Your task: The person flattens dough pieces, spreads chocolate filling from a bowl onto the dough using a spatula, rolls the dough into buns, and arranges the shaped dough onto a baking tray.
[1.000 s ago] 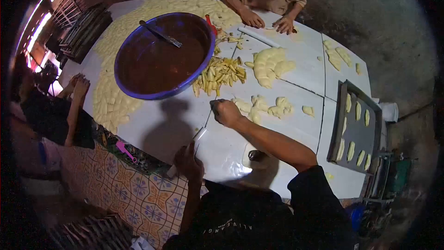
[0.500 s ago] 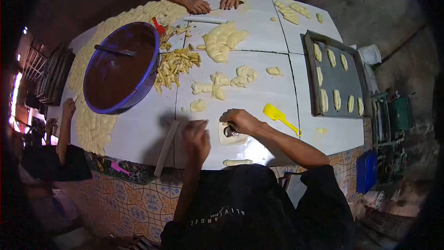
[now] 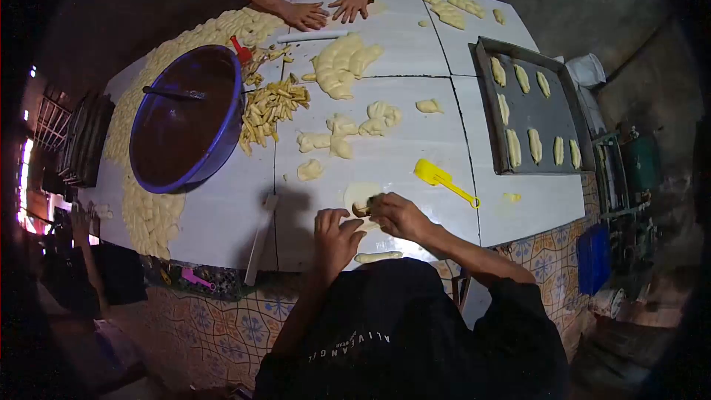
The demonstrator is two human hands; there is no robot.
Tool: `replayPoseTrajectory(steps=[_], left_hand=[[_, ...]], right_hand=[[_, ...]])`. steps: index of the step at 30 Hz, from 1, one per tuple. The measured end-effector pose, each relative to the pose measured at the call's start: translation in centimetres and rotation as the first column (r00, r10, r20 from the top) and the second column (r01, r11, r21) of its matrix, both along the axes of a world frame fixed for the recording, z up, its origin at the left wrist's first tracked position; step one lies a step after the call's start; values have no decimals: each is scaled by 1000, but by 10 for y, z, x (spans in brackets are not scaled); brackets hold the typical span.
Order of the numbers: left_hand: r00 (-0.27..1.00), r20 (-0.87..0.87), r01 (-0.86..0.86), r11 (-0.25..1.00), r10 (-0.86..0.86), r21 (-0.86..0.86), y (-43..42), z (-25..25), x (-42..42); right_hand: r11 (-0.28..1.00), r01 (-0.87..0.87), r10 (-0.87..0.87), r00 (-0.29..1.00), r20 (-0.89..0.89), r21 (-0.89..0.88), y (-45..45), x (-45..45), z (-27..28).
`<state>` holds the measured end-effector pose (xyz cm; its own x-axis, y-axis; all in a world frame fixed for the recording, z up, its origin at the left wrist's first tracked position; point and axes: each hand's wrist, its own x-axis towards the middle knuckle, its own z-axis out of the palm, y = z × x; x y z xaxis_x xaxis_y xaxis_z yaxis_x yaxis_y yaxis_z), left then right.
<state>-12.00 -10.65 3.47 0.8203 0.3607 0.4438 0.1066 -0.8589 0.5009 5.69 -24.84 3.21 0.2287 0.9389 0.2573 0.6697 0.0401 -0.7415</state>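
A flat piece of pale dough lies before me, with a dark filling on it. My right hand is closed at the filling's right side, on a small dark thing too hidden to name. At the dough's near left edge is my left hand, its fingers bent and apart from the thumb. A filled dough roll lies close to my body. Left of my hands rests a long white rolling pin. The yellow scoop is beyond my right wrist.
A blue basin of brown filling stands left, beside banana pieces and many dough pieces. Dough lumps lie mid-table. A tray of rolls is right. Across the table, a person's hands press down; another person's arm shows left.
The view has swung round and the scoop has come out from under my right arm. My left hand has moved from the rolling pin to the dough. My right hand has shifted to the filling.
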Motion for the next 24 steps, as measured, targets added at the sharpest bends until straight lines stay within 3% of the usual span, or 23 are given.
replayPoseTrajectory(steps=[4, 6, 9, 10, 11, 14, 16, 19, 21, 22, 24], left_hand=[[997, -43, 74, 995, -71, 68, 0, -15, 8], [990, 118, -79, 997, 78, 0, 1, -22, 19], [983, 81, -152, 982, 162, -116, 10, -10, 37], [984, 43, -163, 974, 171, -154, 13, -12, 41], [991, -47, -126, 988, 122, -86, 13, -13, 39], [986, -88, -132, 989, 138, 70, 8, -14, 31], [997, -46, -58, 998, 60, 37, 2, 5, 26], [990, -130, 57, 998, -60, -26, 13, -21, 20], [986, -165, 39, 994, -21, 105, 26, -47, 24], [986, -165, 38, 994, -20, 106, 24, -47, 23], [990, -91, -93, 977, 112, 194, 14, -36, 23]], right_hand=[[994, 40, -57, 986, 158, 106, -8, -15, -29], [981, 135, -141, 989, 38, 137, -2, -12, -22], [940, 337, -338, 910, -241, -47, 20, -5, 15], [964, 265, -260, 955, -145, 20, 25, 3, 3], [977, 214, -214, 976, -44, -7, 25, 8, -8], [988, 152, -151, 977, 150, 4, 19, 7, -15], [989, 146, -137, 949, 283, -9, 12, 1, 0], [998, 60, -51, 967, 248, -28, 9, 3, -21], [974, 171, -162, 984, 70, -150, 15, 6, -30], [972, 219, -215, 975, 55, -81, 13, 5, -29], [933, 354, -361, 906, 221, 73, 17, -1, -25]])
